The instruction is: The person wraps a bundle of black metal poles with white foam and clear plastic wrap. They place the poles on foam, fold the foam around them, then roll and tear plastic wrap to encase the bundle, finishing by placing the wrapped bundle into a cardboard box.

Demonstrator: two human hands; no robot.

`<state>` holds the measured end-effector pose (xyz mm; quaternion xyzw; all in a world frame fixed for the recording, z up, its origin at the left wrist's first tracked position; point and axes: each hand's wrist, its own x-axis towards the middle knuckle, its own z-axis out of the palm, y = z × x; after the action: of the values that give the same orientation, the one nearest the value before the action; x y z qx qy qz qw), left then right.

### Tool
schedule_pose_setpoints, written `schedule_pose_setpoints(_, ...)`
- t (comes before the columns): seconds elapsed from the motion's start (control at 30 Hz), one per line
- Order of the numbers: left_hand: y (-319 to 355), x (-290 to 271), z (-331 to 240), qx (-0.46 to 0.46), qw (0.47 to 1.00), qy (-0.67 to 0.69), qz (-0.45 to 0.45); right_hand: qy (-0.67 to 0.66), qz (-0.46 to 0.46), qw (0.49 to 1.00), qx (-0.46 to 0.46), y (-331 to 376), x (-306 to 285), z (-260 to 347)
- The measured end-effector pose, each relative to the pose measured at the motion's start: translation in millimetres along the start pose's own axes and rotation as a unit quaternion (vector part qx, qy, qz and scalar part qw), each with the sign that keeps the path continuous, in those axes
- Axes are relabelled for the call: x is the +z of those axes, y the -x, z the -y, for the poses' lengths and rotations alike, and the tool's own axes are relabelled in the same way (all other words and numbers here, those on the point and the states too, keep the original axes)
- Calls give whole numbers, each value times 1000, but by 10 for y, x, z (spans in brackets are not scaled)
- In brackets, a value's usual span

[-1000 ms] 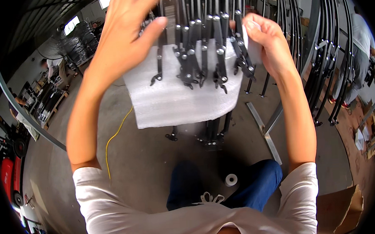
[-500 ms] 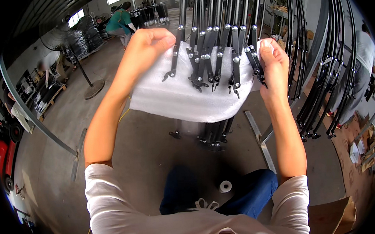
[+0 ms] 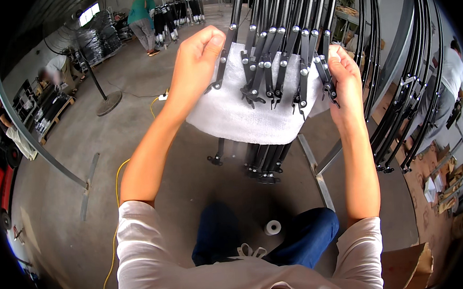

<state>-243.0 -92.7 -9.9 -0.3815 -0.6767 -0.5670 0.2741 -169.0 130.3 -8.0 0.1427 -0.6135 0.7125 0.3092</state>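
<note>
Item: white foam wrapping sheet, at twelve o'clock from me, lying behind a hanging bundle of black metal rods with silver rivets.

My left hand: fingers curled shut, pinching the sheet's upper left edge against an outer rod.

My right hand: fingers closed on the sheet's right edge, at the outermost rods.

Progress, as I judge it: the sheet backs the bundle, and both side edges are gripped; the front of the rods is bare, so closing the wrap is not yet done.

Nearby: roll of tape on the concrete floor at six o'clock; yellow cable at eight.
</note>
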Motion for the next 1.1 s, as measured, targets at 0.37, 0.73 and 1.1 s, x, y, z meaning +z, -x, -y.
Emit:
schedule_pose_setpoints(0.37, 50, 67, -160, -45, 970, 189, 150, -290, 284, 913, 50, -331, -13, 312)
schedule_pose_setpoints(0.73, 139, 387, -475, 17, 997, -53, -57, -434, 379, 814, 76, -382, 383, 209)
schedule_pose_setpoints(1.1, 62, 479, -507, -78, 985, 150, -42, -393, 362, 841, 84, -339, 366, 283)
